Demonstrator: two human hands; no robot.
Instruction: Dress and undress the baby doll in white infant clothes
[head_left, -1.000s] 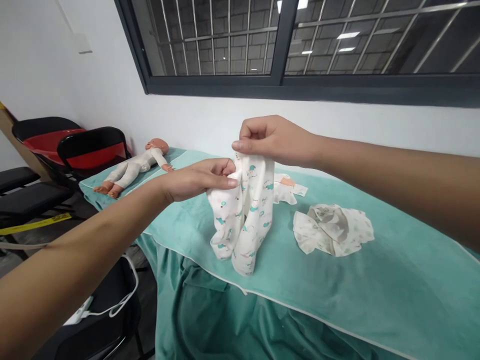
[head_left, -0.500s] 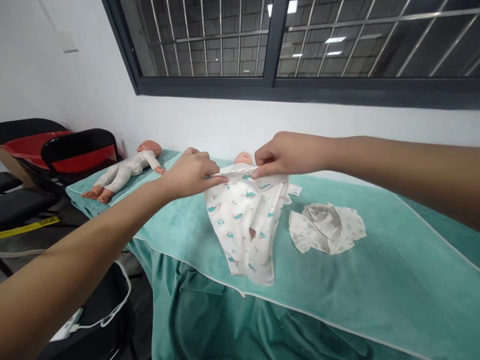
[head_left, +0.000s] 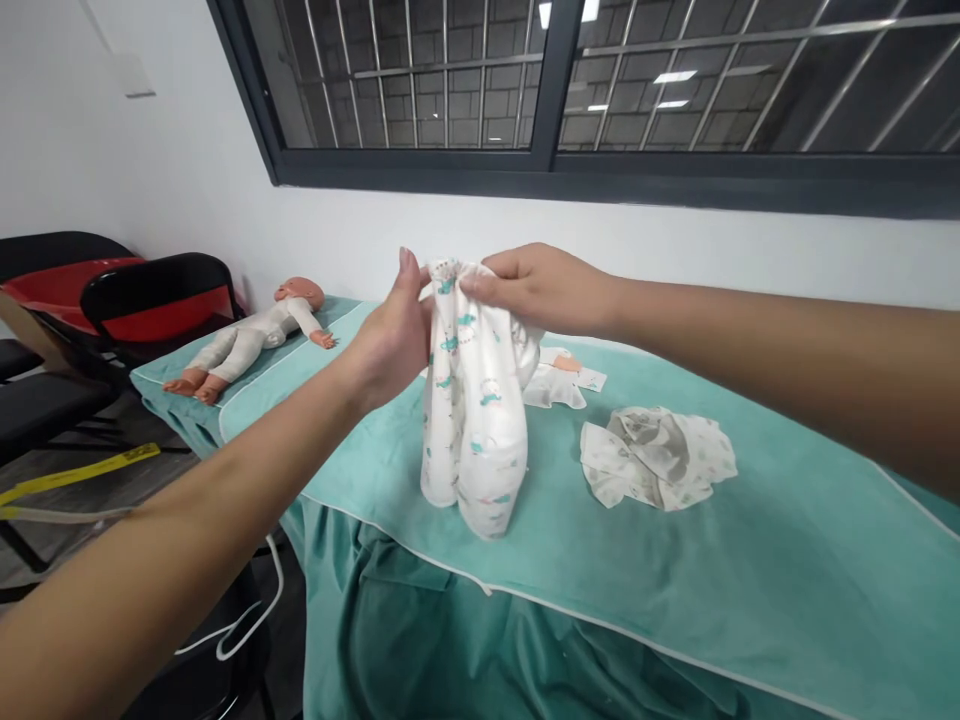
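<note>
Garment (head_left: 487,430) hangs over the worktop (head_left: 750,590), left of the cloth (head_left: 701,455). Right hand (head_left: 536,285) grip pinches its top; left hand (head_left: 397,340) touches its side (closure hidden from me). Likely light, limp: hold at top corners.

Both arms stretch forward, bare, and converge near the middle of the view. The left forearm (head_left: 225,470) climbs diagonally from the lower left corner to a nearly straight left wrist (head_left: 358,378). The left hand (head_left: 399,335) stands thumb side up, its thumb (head_left: 407,275) pointing upward; its fingers are mostly hidden, so how tightly they curl is hard to say. The right forearm (head_left: 757,335) comes in from the right edge, nearly level, rising slightly toward the wrist. The right hand (head_left: 544,285) sits a little higher, fingers bent, thumb pressed in a pinch, close beside the left.
</note>
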